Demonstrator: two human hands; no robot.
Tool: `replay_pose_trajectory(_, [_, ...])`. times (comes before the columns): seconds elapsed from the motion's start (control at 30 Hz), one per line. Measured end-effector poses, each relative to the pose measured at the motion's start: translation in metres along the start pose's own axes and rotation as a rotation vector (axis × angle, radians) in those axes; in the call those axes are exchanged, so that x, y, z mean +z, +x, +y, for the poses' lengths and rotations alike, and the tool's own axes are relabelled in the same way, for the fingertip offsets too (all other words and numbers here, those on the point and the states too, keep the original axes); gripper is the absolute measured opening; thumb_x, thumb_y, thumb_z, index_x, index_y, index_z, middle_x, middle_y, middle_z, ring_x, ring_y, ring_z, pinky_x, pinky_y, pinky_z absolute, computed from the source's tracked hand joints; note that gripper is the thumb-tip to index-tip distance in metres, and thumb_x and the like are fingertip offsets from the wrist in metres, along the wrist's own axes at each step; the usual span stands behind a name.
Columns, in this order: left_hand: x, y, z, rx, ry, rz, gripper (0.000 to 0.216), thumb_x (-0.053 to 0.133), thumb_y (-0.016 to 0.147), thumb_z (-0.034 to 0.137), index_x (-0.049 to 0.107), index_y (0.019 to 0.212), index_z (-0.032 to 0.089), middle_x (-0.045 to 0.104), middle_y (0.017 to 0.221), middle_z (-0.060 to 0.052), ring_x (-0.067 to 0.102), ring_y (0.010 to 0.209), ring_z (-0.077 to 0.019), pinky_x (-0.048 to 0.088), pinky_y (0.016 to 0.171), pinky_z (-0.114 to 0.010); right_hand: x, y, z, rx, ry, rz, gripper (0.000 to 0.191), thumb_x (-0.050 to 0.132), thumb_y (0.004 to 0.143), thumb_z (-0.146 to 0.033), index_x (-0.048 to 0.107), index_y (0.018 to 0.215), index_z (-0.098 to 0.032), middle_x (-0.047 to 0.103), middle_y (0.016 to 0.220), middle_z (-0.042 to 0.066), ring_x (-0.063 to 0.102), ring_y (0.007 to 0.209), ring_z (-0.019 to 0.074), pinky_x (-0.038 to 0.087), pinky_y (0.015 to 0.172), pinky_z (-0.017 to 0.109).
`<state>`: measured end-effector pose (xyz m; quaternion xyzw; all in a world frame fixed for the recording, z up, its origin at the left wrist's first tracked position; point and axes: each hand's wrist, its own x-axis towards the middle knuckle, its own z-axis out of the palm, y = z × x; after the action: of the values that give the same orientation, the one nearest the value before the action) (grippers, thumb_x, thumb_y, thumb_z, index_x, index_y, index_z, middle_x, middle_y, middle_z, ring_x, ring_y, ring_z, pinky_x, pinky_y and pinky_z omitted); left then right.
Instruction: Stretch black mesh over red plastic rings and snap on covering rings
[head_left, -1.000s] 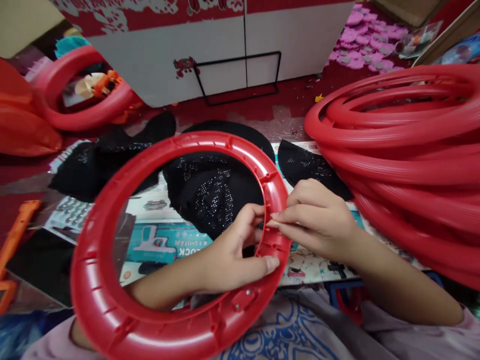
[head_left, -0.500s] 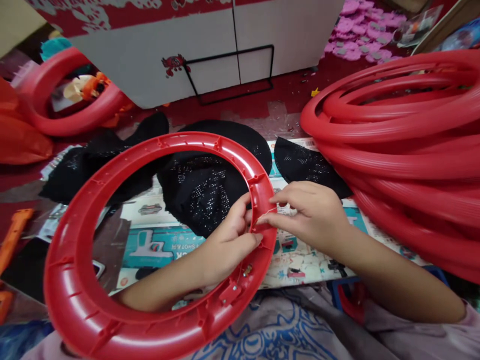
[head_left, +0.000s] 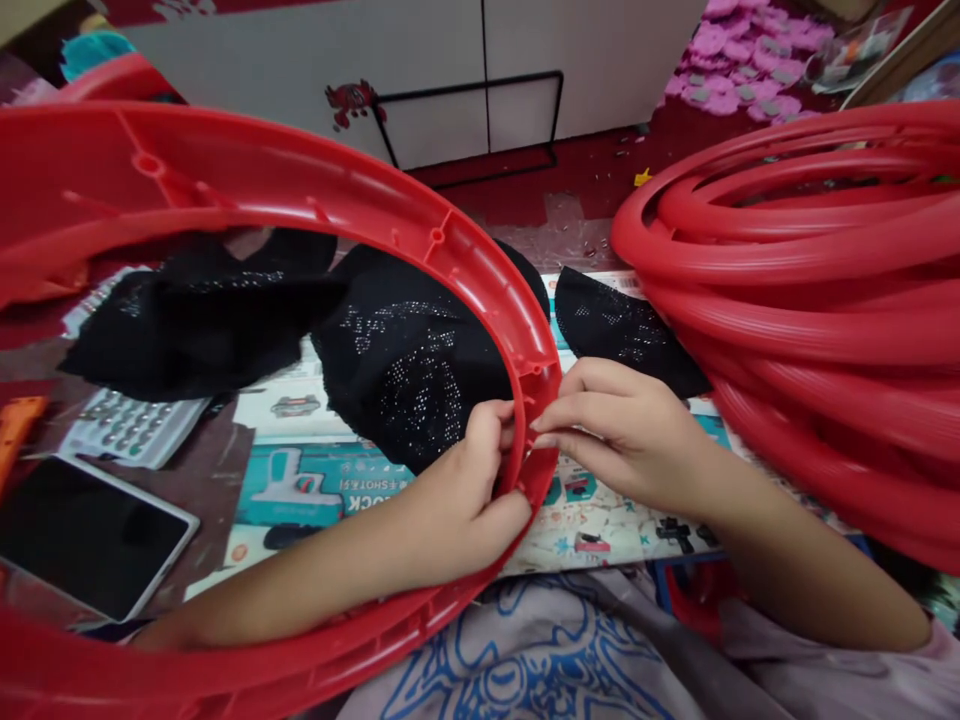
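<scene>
A large red plastic ring [head_left: 420, 225] fills the left half of the view, tilted up close to the camera. My left arm reaches through its opening. My left hand [head_left: 469, 490] curls round the ring's right rim, fingers closed on it. My right hand [head_left: 619, 425] meets it from the right, its fingertips pinched against the same spot on the rim. Whether a small part sits between the fingertips is hidden. Black mesh fabric pieces [head_left: 409, 365] lie on the surface behind the ring.
A tall stack of red rings [head_left: 810, 300] stands at the right. A tablet [head_left: 82, 535] and a calculator [head_left: 131, 428] lie at the left on printed cardboard [head_left: 307, 480]. A white cabinet with a black wire frame [head_left: 469, 125] is behind. Pink pieces [head_left: 731, 60] lie top right.
The ring has tipped up and come much nearer the camera, its left side now filling the frame. Both hands stay pinched at the same place on its right rim.
</scene>
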<state>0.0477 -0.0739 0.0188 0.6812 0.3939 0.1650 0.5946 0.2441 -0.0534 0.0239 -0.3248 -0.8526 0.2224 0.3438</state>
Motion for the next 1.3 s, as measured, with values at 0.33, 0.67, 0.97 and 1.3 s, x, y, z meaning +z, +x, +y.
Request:
replay_pose_trajectory(0.33, [-0.004, -0.006, -0.006, 0.0, 0.097, -0.127, 0.05, 0.038, 0.091, 0.017, 0.014, 0.134, 0.018, 0.048, 0.122, -0.015, 0.057, 0.1, -0.0213, 0.046, 0.087, -0.036, -0.002, -0.001, 0.0, -0.047, -0.09, 0.019, 0.012, 0.057, 0.089, -0.016, 0.067, 0.083, -0.014, 0.059, 0.073, 0.003, 0.052, 0.069, 0.0115, 0.045, 0.062, 0.023])
replay_pose_trajectory(0.67, [-0.005, -0.003, -0.011, 0.13, 0.06, -0.177, 0.064, 0.043, 0.086, 0.011, 0.005, 0.136, 0.021, 0.04, 0.132, -0.017, 0.052, 0.111, -0.0225, 0.047, 0.093, -0.041, 0.002, -0.004, 0.003, -0.156, -0.197, 0.106, 0.01, 0.06, 0.087, -0.017, 0.07, 0.085, -0.014, 0.065, 0.073, 0.005, 0.053, 0.066, 0.0131, 0.046, 0.06, 0.026])
replay_pose_trajectory(0.97, [-0.007, -0.004, -0.003, 0.161, 0.128, -0.203, 0.083, 0.042, 0.086, 0.011, -0.015, 0.145, 0.022, 0.031, 0.143, -0.02, 0.047, 0.122, -0.0271, 0.041, 0.104, -0.047, 0.002, -0.005, 0.003, -0.218, -0.237, 0.138, 0.014, 0.056, 0.089, -0.016, 0.069, 0.084, -0.014, 0.065, 0.07, 0.004, 0.053, 0.063, 0.0126, 0.044, 0.057, 0.026])
replay_pose_trajectory(1.3, [-0.009, -0.006, -0.002, 0.07, 0.071, -0.24, 0.083, 0.047, 0.087, 0.017, -0.012, 0.144, 0.022, 0.044, 0.131, -0.016, 0.055, 0.106, -0.025, 0.047, 0.094, -0.045, 0.002, -0.006, 0.003, -0.233, -0.317, 0.141, 0.015, 0.056, 0.089, -0.017, 0.069, 0.082, -0.015, 0.065, 0.068, 0.004, 0.052, 0.063, 0.0122, 0.042, 0.057, 0.026])
